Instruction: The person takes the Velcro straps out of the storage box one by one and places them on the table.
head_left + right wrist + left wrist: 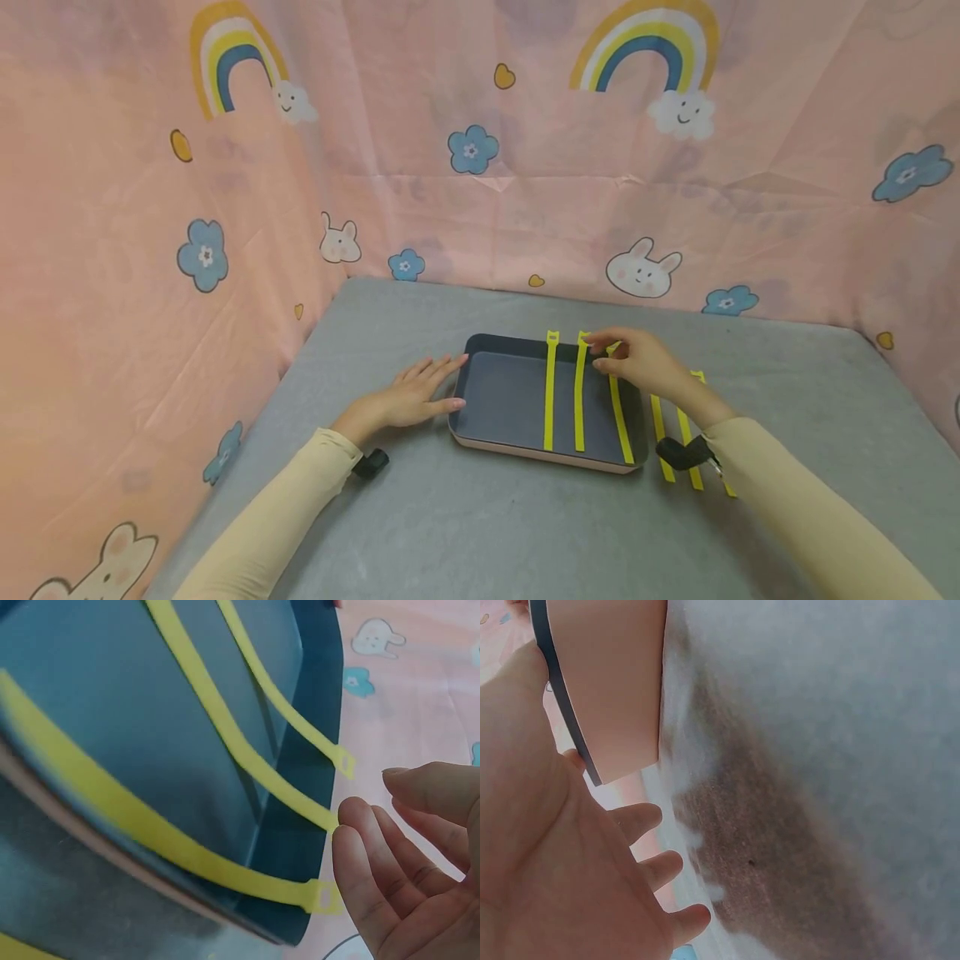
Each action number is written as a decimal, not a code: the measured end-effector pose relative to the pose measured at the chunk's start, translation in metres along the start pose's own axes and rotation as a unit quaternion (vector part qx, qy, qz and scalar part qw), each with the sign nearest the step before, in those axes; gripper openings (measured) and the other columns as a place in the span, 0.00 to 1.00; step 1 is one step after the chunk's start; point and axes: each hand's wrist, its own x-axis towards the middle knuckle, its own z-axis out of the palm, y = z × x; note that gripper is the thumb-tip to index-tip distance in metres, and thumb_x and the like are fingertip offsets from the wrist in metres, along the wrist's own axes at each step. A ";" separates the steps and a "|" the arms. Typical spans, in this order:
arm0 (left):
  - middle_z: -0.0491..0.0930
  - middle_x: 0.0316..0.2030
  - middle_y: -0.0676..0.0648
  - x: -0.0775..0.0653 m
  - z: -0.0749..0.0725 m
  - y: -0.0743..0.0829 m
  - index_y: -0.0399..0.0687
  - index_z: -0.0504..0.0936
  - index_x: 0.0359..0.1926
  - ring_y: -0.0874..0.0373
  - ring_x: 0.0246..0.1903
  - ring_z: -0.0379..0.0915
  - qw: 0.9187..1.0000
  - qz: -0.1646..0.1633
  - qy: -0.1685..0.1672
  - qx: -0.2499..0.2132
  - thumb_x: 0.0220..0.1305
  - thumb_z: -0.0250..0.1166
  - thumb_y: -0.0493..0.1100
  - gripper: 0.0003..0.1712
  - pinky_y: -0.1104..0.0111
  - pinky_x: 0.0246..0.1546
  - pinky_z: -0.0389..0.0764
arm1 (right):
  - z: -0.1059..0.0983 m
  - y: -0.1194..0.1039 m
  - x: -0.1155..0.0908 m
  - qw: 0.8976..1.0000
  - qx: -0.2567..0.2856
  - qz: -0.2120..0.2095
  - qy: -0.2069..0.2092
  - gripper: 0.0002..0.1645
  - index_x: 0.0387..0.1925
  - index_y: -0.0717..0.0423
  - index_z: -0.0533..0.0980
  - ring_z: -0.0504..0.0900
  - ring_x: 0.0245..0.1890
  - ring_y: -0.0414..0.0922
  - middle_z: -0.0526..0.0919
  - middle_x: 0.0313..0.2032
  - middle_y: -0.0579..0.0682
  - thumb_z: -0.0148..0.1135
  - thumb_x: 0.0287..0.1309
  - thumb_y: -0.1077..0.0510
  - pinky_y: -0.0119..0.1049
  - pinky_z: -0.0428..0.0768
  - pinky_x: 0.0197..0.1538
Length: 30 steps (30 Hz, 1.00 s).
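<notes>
A shallow rectangular baking tray [495, 396], dark inside and pinkish outside, lies on the grey table. Across its right half run three yellow straps with slotted heads: a left strap [550, 392], a middle strap [579, 408] and a right strap [620, 425]. Their heads reach the far rim. My left hand [408, 398] is at the tray's left end, fingers extended, fingertips right at the rim; the left wrist view shows the tray's pink side wall [611, 682] beside it. Over the far right rim is my right hand [637, 358], fingers loosely bent; its fingertips overlap the middle strap's head [328, 819] in the right wrist view.
More yellow straps [686, 433] lie side by side on the table right of the tray, partly hidden under my right forearm. A black wrist mount [681, 452] sits at my right wrist, another [371, 463] at my left. A pink patterned curtain [480, 217] borders the table.
</notes>
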 end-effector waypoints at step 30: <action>0.38 0.76 0.50 0.001 0.002 0.000 0.78 0.33 0.72 0.43 0.75 0.32 1.000 -0.002 0.003 0.003 0.63 0.44 0.73 0.43 0.38 0.69 0.40 | 0.024 -0.017 0.036 0.995 0.091 -0.003 -0.048 0.22 0.56 0.61 0.73 0.85 0.37 0.46 0.79 0.50 0.63 0.60 0.59 0.62 0.42 0.83 0.41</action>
